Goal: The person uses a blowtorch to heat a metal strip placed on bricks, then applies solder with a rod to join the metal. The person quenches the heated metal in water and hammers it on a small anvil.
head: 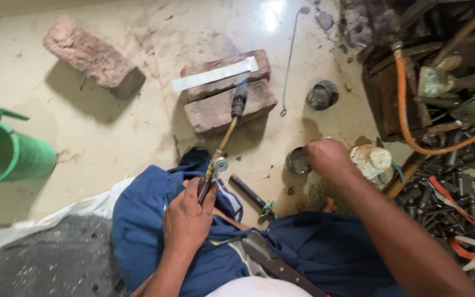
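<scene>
Head view shows your left hand (187,215) gripping the torch (224,137), pointing away toward the bricks (227,99), while your right hand's (330,158) fingers curl over a small tin (298,160).

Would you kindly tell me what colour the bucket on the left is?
The bucket is green, seen best in the head view.

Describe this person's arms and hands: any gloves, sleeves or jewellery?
Both the left hand and the right hand are bare, with no gloves. The forearms are uncovered too; no sleeve reaches them in this view. I can see no rings, watch or bracelet.
</scene>
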